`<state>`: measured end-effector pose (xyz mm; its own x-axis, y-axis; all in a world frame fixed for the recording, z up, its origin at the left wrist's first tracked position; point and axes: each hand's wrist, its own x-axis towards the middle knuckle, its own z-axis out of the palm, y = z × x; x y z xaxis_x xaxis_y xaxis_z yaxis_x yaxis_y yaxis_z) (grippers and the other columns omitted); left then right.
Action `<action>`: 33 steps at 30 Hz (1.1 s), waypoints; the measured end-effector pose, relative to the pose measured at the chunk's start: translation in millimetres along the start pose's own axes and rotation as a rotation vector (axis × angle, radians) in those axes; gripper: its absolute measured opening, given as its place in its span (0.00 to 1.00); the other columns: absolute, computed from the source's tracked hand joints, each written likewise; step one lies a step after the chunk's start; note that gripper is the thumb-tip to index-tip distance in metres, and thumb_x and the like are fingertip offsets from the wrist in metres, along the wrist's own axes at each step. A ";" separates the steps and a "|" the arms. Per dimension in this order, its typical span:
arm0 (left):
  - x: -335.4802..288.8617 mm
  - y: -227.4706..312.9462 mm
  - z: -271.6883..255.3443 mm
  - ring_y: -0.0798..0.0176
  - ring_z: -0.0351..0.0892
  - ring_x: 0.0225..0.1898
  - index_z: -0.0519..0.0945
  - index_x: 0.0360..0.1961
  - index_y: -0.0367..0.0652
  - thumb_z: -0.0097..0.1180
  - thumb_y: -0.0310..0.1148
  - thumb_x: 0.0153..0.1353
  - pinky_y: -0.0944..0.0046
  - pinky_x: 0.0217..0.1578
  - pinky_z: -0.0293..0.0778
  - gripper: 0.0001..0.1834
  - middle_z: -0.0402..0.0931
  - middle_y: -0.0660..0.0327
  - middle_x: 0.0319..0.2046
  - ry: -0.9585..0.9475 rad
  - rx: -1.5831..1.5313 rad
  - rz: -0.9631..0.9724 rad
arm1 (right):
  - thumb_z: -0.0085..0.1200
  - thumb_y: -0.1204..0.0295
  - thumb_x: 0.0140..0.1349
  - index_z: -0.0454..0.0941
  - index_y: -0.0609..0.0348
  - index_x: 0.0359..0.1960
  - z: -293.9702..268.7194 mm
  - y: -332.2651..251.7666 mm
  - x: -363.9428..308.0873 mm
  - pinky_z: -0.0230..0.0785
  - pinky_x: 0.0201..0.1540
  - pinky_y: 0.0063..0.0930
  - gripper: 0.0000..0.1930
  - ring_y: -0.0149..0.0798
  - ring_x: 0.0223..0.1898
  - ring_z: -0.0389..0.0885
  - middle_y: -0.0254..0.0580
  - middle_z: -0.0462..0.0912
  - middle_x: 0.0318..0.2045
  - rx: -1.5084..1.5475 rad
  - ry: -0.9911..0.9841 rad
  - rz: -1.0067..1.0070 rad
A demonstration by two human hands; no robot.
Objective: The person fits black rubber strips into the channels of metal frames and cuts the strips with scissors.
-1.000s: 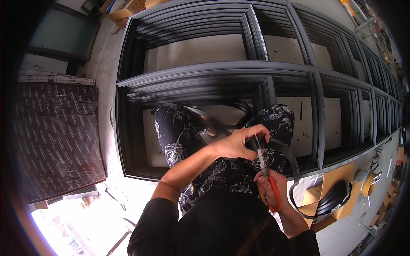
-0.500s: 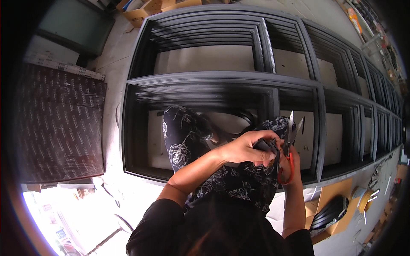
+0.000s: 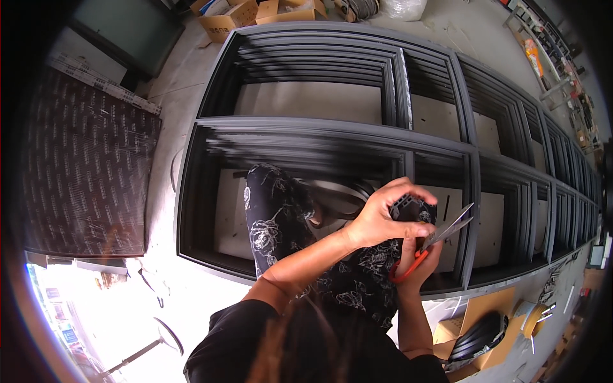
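My left hand [image 3: 377, 217] is curled, thumb and fingers forming a C around a small dark piece with a notched edge [image 3: 405, 202]; its kind is not clear. My left thumb tip reaches my right hand [image 3: 423, 260]. A pair of scissors [image 3: 452, 227] with red handles sits in my right hand, blades slightly parted and pointing up to the right. Both hands are above my lap, over the dark patterned trousers [image 3: 271, 223]. The fingers of my right hand are partly hidden behind the handles.
Stacked dark grey metal frames [image 3: 338, 131] surround my legs and extend to the right. An open cardboard box [image 3: 488, 306] with coiled black strip stands at lower right. A brown wrapped panel [image 3: 89, 172] is at left. More cardboard boxes [image 3: 233, 19] stand at the far side.
The scissors have tilted from upright to pointing right, and my right hand has shifted left and lower. My left fingers have lifted and spread wider from the thumb. The view has shifted slightly.
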<state>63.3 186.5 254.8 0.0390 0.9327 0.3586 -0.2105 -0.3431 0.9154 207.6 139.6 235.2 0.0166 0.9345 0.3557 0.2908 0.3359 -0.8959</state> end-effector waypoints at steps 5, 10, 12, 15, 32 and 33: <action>-4.6 7.2 -1.3 0.66 0.71 0.39 0.84 0.41 0.41 0.70 0.29 0.51 0.66 0.44 0.69 0.14 0.74 0.64 0.35 -0.037 -0.053 0.018 | 0.54 0.73 0.65 0.68 0.65 0.45 -5.6 -1.4 0.1 0.64 0.42 0.23 0.12 0.29 0.36 0.70 0.37 0.72 0.37 0.056 -0.075 -0.003; -3.8 10.1 1.4 0.66 0.74 0.43 0.83 0.41 0.41 0.65 0.28 0.57 0.65 0.47 0.70 0.10 0.73 0.63 0.35 -0.064 -0.090 0.027 | 0.53 0.73 0.65 0.68 0.65 0.45 -4.5 3.4 3.1 0.65 0.43 0.23 0.12 0.30 0.38 0.72 0.40 0.73 0.39 0.146 -0.106 -0.004; -1.2 11.4 2.8 0.66 0.76 0.41 0.82 0.40 0.39 0.61 0.29 0.61 0.66 0.46 0.72 0.07 0.73 0.62 0.36 -0.101 -0.087 0.030 | 0.53 0.73 0.65 0.68 0.66 0.48 -6.3 4.3 6.0 0.65 0.45 0.24 0.13 0.31 0.39 0.73 0.40 0.74 0.39 0.109 -0.115 0.003; 0.1 21.7 8.5 0.66 0.76 0.36 0.79 0.39 0.35 0.57 0.30 0.66 0.66 0.40 0.73 0.08 0.79 0.58 0.36 -0.096 -0.221 -0.051 | 0.54 0.72 0.65 0.67 0.68 0.52 -4.9 -0.1 13.3 0.65 0.47 0.26 0.18 0.32 0.42 0.73 0.40 0.74 0.41 0.110 -0.111 0.017; 252.1 263.7 16.1 0.70 0.62 0.18 0.69 0.29 0.43 0.45 0.30 0.67 0.67 0.23 0.68 0.08 0.66 0.67 0.19 -0.131 -0.805 0.236 | 0.68 0.68 0.51 0.66 0.61 0.58 2.9 -37.0 182.4 0.68 0.56 0.34 0.33 0.42 0.50 0.77 0.47 0.78 0.48 0.895 -0.821 0.010; 267.9 283.2 14.9 0.70 0.61 0.17 0.69 0.29 0.42 0.44 0.29 0.67 0.67 0.21 0.68 0.08 0.65 0.67 0.18 -0.145 -0.800 0.240 | 0.65 0.69 0.53 0.68 0.61 0.55 1.4 -38.0 194.3 0.69 0.51 0.32 0.29 0.41 0.48 0.77 0.44 0.80 0.46 0.822 -0.956 -0.031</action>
<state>28.6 337.6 612.8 0.0178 0.8024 0.5965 -0.8548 -0.2973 0.4254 198.4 308.6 338.1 -0.7772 0.5214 0.3524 -0.4061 0.0122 -0.9137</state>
